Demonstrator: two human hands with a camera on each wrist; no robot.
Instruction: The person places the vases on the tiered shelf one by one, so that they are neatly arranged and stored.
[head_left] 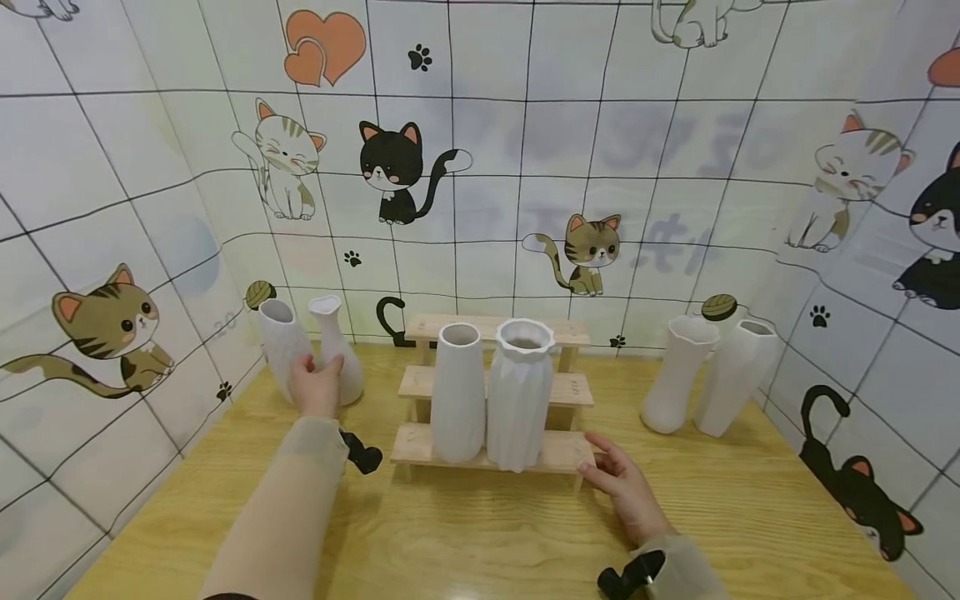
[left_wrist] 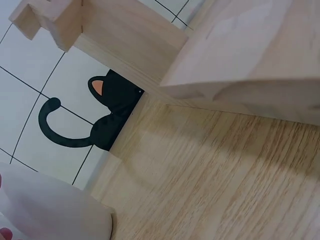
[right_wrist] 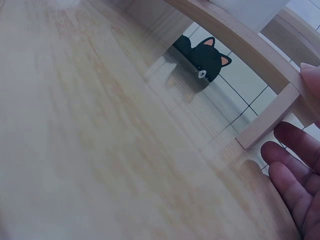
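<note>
At the left, my left hand (head_left: 315, 387) reaches in beside two white vases, thumb and finger on either side of the slim flared-neck vase (head_left: 349, 379). The textured vase (head_left: 277, 333) stands against its far side. In the left wrist view only fingertips show at the edge, on a white vase (left_wrist: 55, 210). My right hand (head_left: 626, 487) pinches the right end of the three-step wooden stand (head_left: 562, 450), thumb at its front corner. On the lowest step stand a tall tapered vase (head_left: 458, 400) and a ruffled-rim ribbed vase (head_left: 519, 408).
Two more white vases stand on the right: a flared one (head_left: 675, 375) and an angular one (head_left: 735, 379). The wood-grain table (head_left: 465, 533) meets a cat-printed tile cloth (head_left: 487, 208) at the back and sides. The stand's upper steps rise behind the central vases.
</note>
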